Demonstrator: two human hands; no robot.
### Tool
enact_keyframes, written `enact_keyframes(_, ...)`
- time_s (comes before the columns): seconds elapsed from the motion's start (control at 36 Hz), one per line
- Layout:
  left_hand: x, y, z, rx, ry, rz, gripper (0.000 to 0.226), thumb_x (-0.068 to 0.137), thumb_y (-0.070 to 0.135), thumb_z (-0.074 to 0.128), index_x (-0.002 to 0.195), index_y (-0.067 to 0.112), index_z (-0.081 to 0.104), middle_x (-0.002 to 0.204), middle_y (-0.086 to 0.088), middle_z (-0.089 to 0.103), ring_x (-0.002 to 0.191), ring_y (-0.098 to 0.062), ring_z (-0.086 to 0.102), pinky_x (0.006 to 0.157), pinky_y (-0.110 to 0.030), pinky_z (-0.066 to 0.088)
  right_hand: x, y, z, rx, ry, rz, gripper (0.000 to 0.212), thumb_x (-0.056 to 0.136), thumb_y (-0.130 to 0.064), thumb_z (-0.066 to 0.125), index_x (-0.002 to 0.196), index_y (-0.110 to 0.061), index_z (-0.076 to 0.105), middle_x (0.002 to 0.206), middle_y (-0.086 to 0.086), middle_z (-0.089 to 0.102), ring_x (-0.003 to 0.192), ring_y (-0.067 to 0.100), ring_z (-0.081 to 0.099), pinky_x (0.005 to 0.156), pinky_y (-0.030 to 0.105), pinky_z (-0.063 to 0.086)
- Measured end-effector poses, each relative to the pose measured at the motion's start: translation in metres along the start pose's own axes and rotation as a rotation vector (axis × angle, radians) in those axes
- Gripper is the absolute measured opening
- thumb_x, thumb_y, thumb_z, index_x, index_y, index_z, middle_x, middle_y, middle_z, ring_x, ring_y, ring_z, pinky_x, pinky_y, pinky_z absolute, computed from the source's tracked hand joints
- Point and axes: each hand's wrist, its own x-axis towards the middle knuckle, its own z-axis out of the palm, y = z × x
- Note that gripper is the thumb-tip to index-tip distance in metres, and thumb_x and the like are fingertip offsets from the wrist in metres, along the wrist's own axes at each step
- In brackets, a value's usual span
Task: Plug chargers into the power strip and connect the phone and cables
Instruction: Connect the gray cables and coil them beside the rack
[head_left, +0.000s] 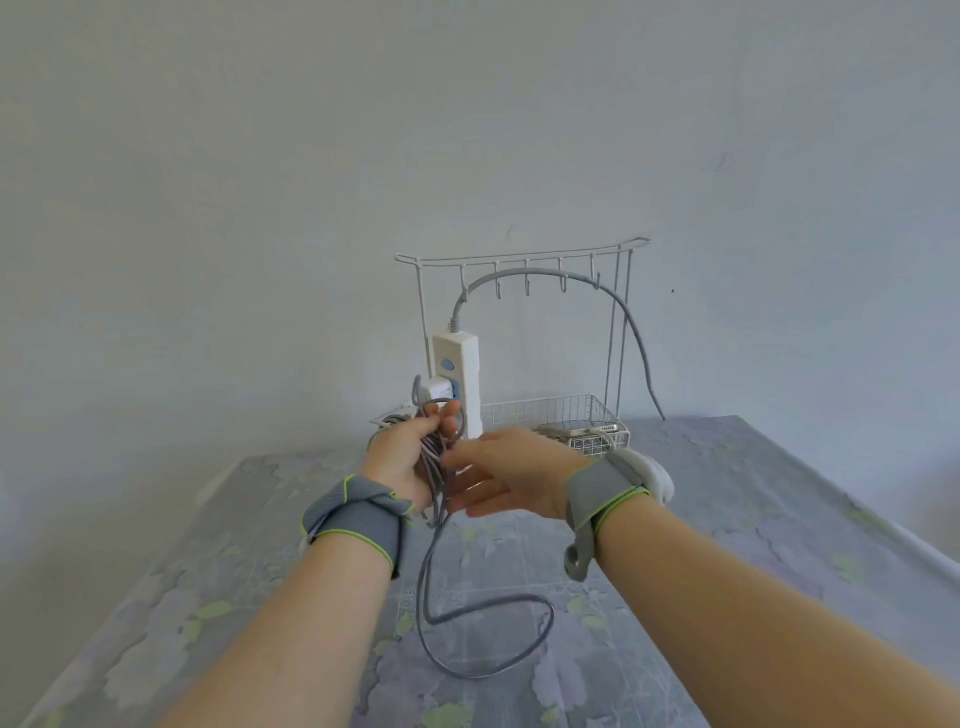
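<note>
A white power strip (457, 358) hangs upright on a white wire rack (524, 260) at the back of the table. A white charger (435, 388) sits plugged into its lower socket. My left hand (402, 460) is closed around a bundle of grey cable (435, 465) just in front of the strip. The cable's loose end (488, 639) trails down in a loop on the tablecloth. My right hand (506, 475) is beside the bundle, fingers spread, fingertips at the coils. A phone (571, 431) lies in the wire basket (545, 408) right of the strip.
The strip's grey power cord (628, 317) arcs over the rack's hooks and drops behind the table at the right. A floral tablecloth (727, 545) covers the table, which stands against a plain wall. Both wrists wear grey straps.
</note>
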Motion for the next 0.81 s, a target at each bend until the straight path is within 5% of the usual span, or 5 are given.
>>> enact_keyframes(0.19,0.0,0.005,-0.003,0.049,0.072,-0.004,0.016,0.092,0.017,0.051,0.076,0.015,0.052,0.068,-0.002,0.073,0.038,-0.006,0.054,0.043,-0.017,0.043,-0.004,0.009,-0.001,-0.467,-0.082,0.067,0.006,0.085,-0.016,0.062,0.088,-0.011,0.066,0.07,-0.001,0.064,0.059,0.008,0.052,0.055,0.02,0.038)
enact_keyframes(0.39,0.003,0.005,-0.011,0.059,0.076,-0.008,0.039,0.096,0.03,0.051,0.06,0.016,0.042,0.095,-0.007,0.07,0.038,-0.009,0.051,0.044,-0.018,0.043,0.0,0.012,-0.004,0.054,-0.116,0.073,0.02,0.089,-0.011,0.061,0.105,0.0,0.063,0.097,0.016,0.071,0.079,0.019,0.068,0.07,0.022,0.058)
enact_keyframes(0.53,0.007,0.003,-0.014,0.063,-0.019,-0.016,0.016,0.095,0.022,0.052,0.105,0.014,0.063,0.096,-0.002,0.076,0.077,-0.019,0.049,0.088,-0.037,0.044,0.004,0.01,0.003,0.059,-0.168,0.078,0.009,0.087,-0.005,0.063,0.094,-0.002,0.066,0.095,0.019,0.07,0.081,0.023,0.069,0.08,0.028,0.058)
enact_keyframes(0.67,0.001,0.001,-0.008,-0.008,-0.048,0.006,0.025,0.095,0.001,0.041,0.11,0.01,0.06,0.093,-0.005,0.071,0.054,-0.008,0.061,0.053,-0.021,0.05,0.005,0.012,0.008,0.183,-0.246,0.127,0.008,0.09,0.005,0.053,0.095,0.001,0.058,0.088,0.016,0.063,0.099,0.035,0.068,0.087,0.037,0.056)
enact_keyframes(0.81,0.005,0.0,-0.017,-0.138,-0.057,0.093,0.04,0.085,-0.02,0.026,0.093,0.006,0.056,0.086,-0.009,0.075,0.074,-0.015,0.074,0.069,-0.023,0.048,0.003,0.018,-0.001,0.094,-0.164,0.189,0.01,0.093,-0.001,0.045,0.087,-0.004,0.053,0.065,0.007,0.045,0.057,0.017,0.054,0.074,0.037,0.056)
